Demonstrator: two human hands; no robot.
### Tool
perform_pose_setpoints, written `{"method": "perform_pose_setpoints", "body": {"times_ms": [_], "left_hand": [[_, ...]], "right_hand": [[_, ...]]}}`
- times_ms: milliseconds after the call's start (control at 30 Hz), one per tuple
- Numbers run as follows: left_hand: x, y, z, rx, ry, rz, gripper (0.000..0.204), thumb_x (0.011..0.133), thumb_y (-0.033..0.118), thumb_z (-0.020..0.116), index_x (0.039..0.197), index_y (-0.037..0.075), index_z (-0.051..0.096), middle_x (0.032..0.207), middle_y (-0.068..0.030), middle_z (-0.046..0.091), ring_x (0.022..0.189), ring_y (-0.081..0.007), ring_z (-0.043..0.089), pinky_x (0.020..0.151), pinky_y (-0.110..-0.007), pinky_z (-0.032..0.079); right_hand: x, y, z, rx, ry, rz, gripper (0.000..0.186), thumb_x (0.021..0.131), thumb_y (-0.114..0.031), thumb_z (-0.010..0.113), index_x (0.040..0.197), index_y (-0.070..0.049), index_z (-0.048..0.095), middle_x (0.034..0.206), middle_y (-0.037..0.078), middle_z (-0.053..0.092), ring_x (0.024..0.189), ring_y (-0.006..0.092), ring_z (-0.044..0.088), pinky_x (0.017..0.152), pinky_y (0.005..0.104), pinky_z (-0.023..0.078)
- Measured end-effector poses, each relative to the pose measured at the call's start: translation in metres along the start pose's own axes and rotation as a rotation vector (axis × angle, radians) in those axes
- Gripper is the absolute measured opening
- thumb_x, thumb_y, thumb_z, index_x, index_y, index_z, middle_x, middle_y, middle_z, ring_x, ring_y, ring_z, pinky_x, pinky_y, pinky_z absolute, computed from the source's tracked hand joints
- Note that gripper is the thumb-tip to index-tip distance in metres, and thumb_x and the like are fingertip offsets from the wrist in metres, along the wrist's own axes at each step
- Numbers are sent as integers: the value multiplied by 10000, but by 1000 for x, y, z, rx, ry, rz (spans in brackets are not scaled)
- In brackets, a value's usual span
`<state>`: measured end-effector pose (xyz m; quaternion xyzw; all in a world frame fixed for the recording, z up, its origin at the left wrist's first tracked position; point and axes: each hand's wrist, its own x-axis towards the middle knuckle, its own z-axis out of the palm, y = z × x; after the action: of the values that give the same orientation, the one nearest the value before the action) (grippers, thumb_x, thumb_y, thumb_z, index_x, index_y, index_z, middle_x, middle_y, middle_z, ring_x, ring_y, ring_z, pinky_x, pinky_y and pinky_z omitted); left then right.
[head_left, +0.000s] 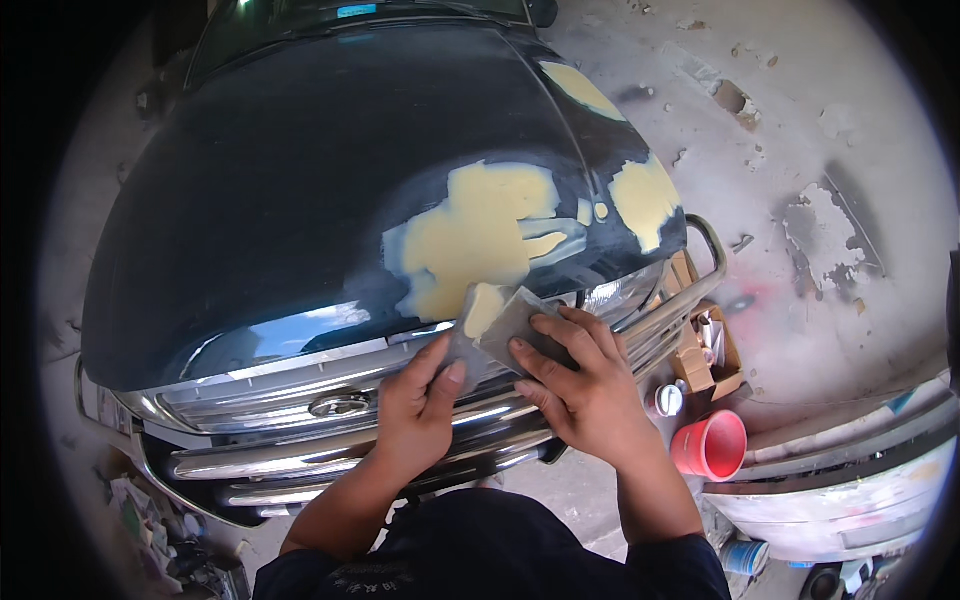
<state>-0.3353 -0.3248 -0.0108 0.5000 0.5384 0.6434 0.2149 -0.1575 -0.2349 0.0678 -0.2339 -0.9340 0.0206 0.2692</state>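
Note:
My left hand (418,405) pinches a grey putty spreader (462,352) between thumb and fingers. A lump of pale yellow filler putty (484,308) sits on the spreader's upper part. In my right hand (592,388) is a second flat grey spreader (522,322), gripped with fingers on top. The edges of the two spreaders meet at the putty. Both are held above the front edge of a dark car bonnet (300,170). Just beyond them, a large patch of yellow filler (470,225) covers part of the bonnet.
More filler patches mark the right wing (645,200). A chrome grille (300,400) and a tubular bull bar (660,310) lie below my hands. On the floor at right are a cardboard box (730,375), a white-topped tin (668,401), a red bucket (720,440) and a detached bumper (840,500).

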Motion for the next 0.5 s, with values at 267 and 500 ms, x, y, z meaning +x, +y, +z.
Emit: {"method": "perform_pose_setpoints", "body": {"times_ms": [267,500], "left_hand": [[-16,-32,-25,-333,55,-45,367,944,46,543,1293,-55,489,1014,-52,650,872,-69,556,805,-209,422],[-40,-75,-32,-660,-22,-206,353,934,15,532,1278,-56,498,1126,-90,636,1022,-114,572,914,-258,412]], "right_hand": [[73,96,-17,-11,-15,239,332,832,-191,608,1129,-48,643,1202,149,586,1065,375,546,936,397,435],[177,144,6,-271,-516,253,461,902,-322,394,1302,-150,544,1308,132,526,1201,376,480,1021,429,391]]}}
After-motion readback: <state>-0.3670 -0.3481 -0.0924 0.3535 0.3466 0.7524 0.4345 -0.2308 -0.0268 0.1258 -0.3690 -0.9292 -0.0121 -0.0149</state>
